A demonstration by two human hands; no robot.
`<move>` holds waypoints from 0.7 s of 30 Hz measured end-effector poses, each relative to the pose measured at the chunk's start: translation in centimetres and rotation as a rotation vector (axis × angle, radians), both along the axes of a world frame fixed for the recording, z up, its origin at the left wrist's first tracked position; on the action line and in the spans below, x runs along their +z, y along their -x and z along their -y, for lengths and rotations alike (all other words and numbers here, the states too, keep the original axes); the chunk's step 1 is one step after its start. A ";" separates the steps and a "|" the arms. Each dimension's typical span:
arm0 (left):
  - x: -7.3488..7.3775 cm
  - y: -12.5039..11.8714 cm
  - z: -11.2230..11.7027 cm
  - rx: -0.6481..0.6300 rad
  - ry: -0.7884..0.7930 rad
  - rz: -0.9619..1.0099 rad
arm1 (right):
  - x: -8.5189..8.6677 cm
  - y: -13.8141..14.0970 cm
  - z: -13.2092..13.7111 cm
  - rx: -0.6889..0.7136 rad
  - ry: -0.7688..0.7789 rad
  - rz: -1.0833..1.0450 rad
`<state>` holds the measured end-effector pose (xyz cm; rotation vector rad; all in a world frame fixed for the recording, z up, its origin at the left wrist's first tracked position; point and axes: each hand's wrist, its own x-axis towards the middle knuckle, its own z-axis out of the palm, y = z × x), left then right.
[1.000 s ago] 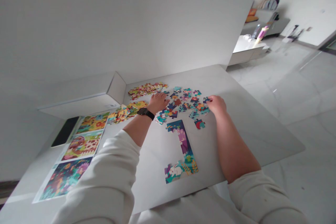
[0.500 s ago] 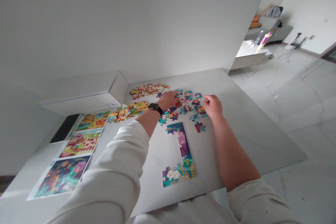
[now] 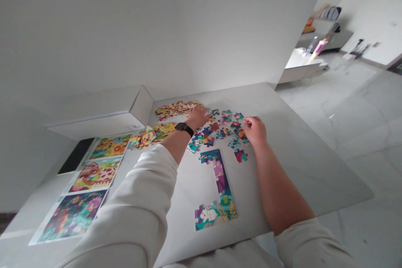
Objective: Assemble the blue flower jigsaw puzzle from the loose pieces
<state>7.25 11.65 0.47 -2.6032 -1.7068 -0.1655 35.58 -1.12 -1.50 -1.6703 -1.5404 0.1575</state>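
My left hand (image 3: 197,117), with a black watch on its wrist, lies palm down with fingers spread over the far left part of the loose dark blue and teal puzzle pieces (image 3: 223,132). It partly hides the pieces under it. At the right side of these pieces, my right hand (image 3: 255,130) is closed with thumb and forefinger together. Its fingertips are beside a teal piece (image 3: 239,116); whether anything is between them is hidden. Nearer to me lies a joined puzzle section (image 3: 220,176) with a purple owl, a white rabbit and yellow plants. One red-and-teal piece (image 3: 241,156) lies apart.
Yellow and red puzzle pieces (image 3: 172,110) lie in a heap at the back, with another yellow heap (image 3: 153,135) nearer. Picture sheets (image 3: 73,213), a dark phone-like slab (image 3: 76,156) and a white box (image 3: 103,106) are on the left. A wall (image 3: 176,29) borders the table (image 3: 292,146).
My left hand has slid a little left and away from me, uncovering some dark blue pieces. My right hand stays by the same teal piece. The view has shifted slightly.
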 end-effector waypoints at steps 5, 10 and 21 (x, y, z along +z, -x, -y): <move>0.2 -2.2 -2.4 0.021 0.080 0.064 | 0.6 -0.1 0.2 0.007 -0.021 -0.016; 0.3 -3.6 -4.5 0.028 0.139 0.064 | 1.2 0.0 0.4 0.004 -0.030 -0.052; 3.1 -4.1 -3.0 -0.166 0.179 0.368 | 1.7 0.4 0.6 0.023 -0.019 -0.011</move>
